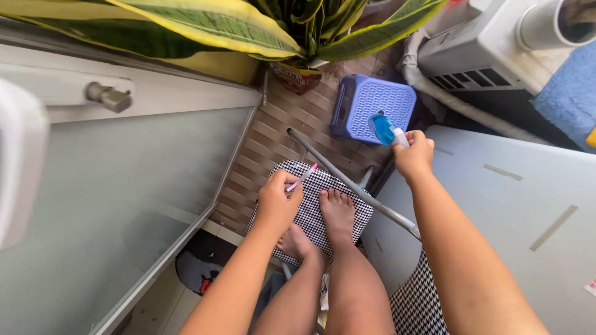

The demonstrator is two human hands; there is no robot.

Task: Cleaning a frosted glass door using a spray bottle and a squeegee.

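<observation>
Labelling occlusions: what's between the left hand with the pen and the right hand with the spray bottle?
Head view: a grey metal bar crosses between left hand and right hand.

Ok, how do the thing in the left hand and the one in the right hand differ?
The left hand pinches a thin pen, white with a pink tip; the right hand wraps a bulkier blue spray bottle. The pen lies slanted over the checkered seat; the spray bottle hangs above the blue stool.

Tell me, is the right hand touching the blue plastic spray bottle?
Touching. The head view shows the right hand wrapped around the blue plastic spray bottle, with its nozzle sticking out above the fingers.
</observation>
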